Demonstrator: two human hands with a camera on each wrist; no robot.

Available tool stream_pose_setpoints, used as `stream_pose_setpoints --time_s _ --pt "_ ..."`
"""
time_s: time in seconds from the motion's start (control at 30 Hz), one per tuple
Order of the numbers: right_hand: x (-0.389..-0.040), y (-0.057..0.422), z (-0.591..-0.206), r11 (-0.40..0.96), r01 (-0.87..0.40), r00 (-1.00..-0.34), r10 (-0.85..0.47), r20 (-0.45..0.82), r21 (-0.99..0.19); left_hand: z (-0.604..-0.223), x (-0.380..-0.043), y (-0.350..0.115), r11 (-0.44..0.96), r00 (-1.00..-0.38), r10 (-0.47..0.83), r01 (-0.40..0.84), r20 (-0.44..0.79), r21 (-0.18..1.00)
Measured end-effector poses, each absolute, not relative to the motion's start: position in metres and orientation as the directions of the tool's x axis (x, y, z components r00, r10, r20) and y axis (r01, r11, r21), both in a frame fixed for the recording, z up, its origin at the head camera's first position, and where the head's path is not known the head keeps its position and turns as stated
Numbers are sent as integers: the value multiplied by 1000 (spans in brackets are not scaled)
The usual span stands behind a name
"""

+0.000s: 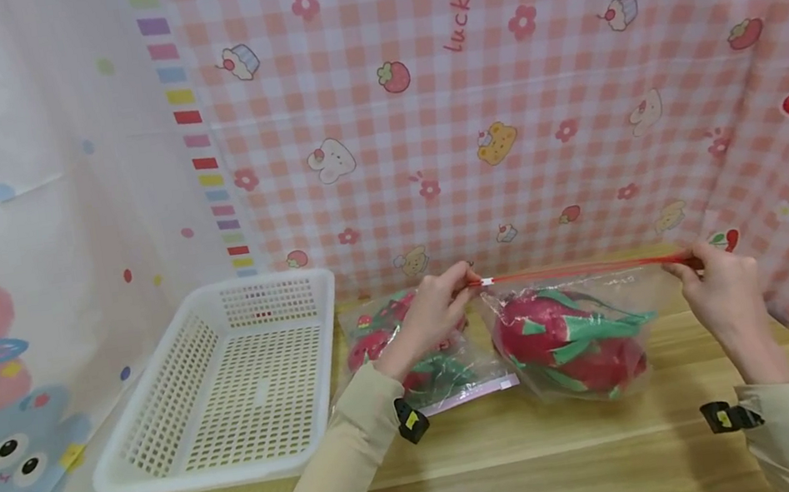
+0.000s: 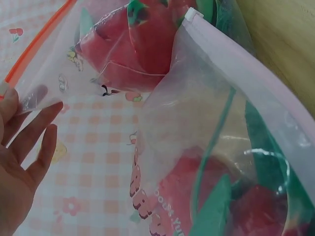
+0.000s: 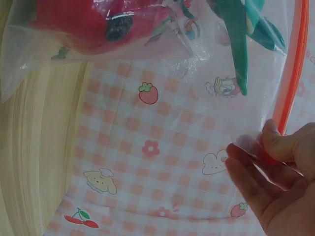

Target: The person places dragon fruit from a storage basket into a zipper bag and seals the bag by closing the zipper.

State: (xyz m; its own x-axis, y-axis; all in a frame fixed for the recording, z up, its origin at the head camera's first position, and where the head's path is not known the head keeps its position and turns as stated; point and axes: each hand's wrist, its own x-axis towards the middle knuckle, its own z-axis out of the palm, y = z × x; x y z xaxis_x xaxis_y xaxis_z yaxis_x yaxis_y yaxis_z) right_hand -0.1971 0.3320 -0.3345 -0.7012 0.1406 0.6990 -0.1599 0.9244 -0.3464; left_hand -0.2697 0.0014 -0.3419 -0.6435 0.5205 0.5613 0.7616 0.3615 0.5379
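A clear zip bag (image 1: 654, 289) with a red zip strip (image 1: 587, 268) hangs upright between both hands, close over the table. Red-and-green dragon fruits (image 1: 535, 327) fill its lower part. My left hand (image 1: 434, 312) pinches the strip's left end, right beside the white slider (image 1: 487, 282). At the opposite end my right hand (image 1: 727, 292) holds the corner between thumb and fingers; the right wrist view shows this grip (image 3: 273, 147) on the red strip. Below my left forearm lies a second clear bag (image 1: 483, 364) with a lilac zip strip (image 1: 472, 393), holding similar red and green pieces.
A white perforated plastic basket (image 1: 105, 480) stands on the wooden table (image 1: 548, 476) at the left. Behind rises a pink checked cloth (image 1: 382, 155), with a white printed cloth (image 1: 46, 244) along the left side. The lilac-strip bag sits next to the basket.
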Motion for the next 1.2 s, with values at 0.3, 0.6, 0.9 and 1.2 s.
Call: stream_pose_setpoints --time_s 0.3,0.6,0.9,1.2 --pt "-190 323 -334 933 -139 -715 137 685 -332 -343 -265 0 319 -657 526 741 539 591" --pt "-188 308 -337 937 -170 -662 120 740 -304 -345 -261 4 311 -653 502 748 567 587" --pt "-186 249 -334 911 -404 -505 -146 850 -83 -344 -258 7 302 -635 494 766 594 567" --pt "-202 189 -326 798 -547 -344 -491 801 254 -347 -254 4 539 -451 466 827 761 160"
